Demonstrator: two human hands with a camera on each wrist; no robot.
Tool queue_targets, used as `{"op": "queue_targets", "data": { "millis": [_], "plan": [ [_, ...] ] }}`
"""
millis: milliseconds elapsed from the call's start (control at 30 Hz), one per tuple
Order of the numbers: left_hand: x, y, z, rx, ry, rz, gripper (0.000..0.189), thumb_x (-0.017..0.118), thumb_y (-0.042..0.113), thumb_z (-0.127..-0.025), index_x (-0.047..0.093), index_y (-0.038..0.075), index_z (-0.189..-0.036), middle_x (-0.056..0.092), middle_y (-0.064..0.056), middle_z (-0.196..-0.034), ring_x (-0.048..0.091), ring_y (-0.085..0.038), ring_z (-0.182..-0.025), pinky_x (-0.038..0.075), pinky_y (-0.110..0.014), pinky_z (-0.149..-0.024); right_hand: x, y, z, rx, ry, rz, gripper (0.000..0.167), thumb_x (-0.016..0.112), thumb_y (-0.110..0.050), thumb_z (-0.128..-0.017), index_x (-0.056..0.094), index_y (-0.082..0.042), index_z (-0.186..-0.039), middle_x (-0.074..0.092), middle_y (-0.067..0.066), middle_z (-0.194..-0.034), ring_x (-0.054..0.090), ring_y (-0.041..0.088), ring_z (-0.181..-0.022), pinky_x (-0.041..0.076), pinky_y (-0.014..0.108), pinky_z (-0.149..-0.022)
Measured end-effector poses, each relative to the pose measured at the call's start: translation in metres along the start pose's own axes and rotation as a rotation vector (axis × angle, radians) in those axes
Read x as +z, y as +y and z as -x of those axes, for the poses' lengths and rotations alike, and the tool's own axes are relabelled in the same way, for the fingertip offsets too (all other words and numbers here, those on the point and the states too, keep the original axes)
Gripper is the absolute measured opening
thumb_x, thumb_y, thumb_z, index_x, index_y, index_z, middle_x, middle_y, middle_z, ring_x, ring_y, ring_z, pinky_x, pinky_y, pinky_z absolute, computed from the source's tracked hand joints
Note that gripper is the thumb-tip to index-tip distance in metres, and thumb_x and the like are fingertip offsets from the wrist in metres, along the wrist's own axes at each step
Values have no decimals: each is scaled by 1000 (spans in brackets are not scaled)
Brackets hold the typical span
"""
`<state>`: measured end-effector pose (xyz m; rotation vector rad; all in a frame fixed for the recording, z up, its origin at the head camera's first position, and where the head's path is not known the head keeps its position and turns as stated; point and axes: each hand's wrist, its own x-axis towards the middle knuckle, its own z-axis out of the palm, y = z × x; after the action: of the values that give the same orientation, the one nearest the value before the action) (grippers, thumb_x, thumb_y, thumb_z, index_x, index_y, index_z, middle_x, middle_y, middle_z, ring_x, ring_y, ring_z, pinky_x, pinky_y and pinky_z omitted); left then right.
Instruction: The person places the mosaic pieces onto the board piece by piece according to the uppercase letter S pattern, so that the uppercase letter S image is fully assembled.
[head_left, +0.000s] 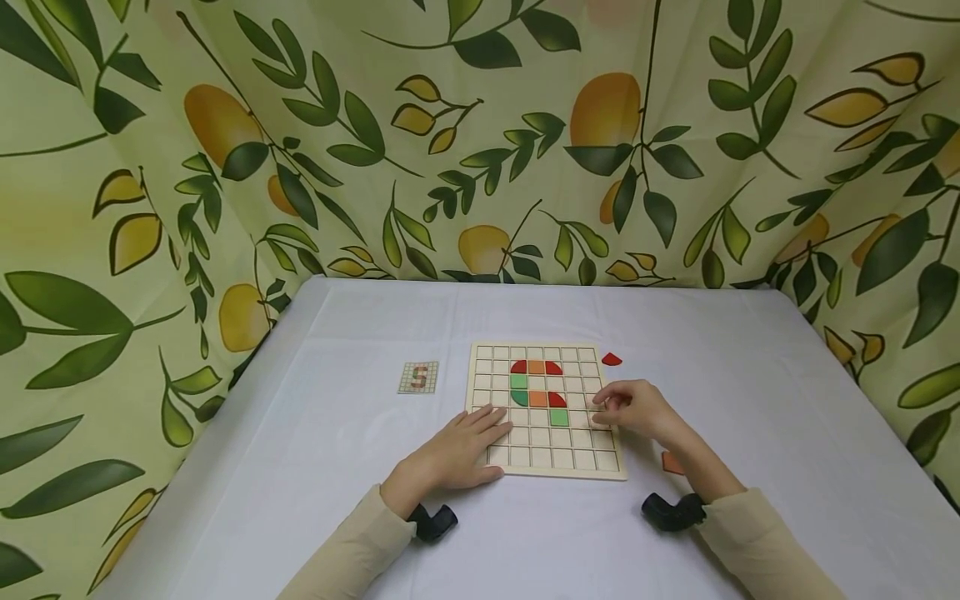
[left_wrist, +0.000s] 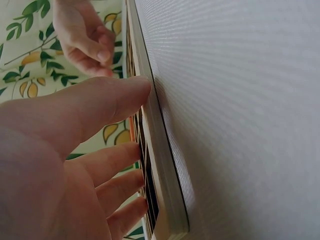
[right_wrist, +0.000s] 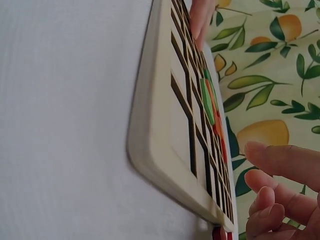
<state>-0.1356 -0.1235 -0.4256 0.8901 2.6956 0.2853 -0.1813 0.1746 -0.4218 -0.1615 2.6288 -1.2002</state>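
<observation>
A wooden grid board (head_left: pixel 542 458) lies on the table with red, orange and green tiles set in some of its squares. The lowest is a light green square tile (head_left: pixel 558 417). My left hand (head_left: pixel 463 450) rests on the board's left side, fingers spread over the squares; in the left wrist view its thumb (left_wrist: pixel 120 95) touches the near edge. At the board's right edge hovers my right hand (head_left: pixel 633 408), its thumb and index finger apart and the other fingers loosely bent. Nothing shows between those fingers in the right wrist view (right_wrist: pixel 280 195).
Left of the board lies a small card (head_left: pixel 417 377) printed with a grid and an S-shaped pattern. A loose red quarter-round tile (head_left: pixel 612 359) sits off the upper right corner. An orange tile (head_left: pixel 672 462) is partly covered by my right forearm. A leaf-patterned curtain (head_left: pixel 480 167) surrounds the white table.
</observation>
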Motion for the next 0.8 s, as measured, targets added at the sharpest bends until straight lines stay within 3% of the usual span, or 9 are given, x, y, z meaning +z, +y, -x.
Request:
{"op": "queue_targets", "data": {
  "millis": [367, 800],
  "plan": [
    [1, -1, 0, 11, 7, 0, 64, 59, 37, -93, 37, 15, -149, 31, -5, -160, 24, -25, -151, 26, -48, -122, -13, 12, 0, 23, 11, 0, 29, 77, -12, -78, 68, 3, -101, 48, -2, -69, 44, 10, -66, 34, 19, -54],
    [1, -1, 1, 8, 7, -2, 65, 59, 38, -93, 37, 16, -149, 30, -5, -160, 24, -25, -151, 26, -47, -122, -32, 25, -1, -5, -10, 51, 30, 76, -11, -78, 68, 5, -102, 51, 0, -72, 44, 9, -63, 37, 20, -52]
  ]
}}
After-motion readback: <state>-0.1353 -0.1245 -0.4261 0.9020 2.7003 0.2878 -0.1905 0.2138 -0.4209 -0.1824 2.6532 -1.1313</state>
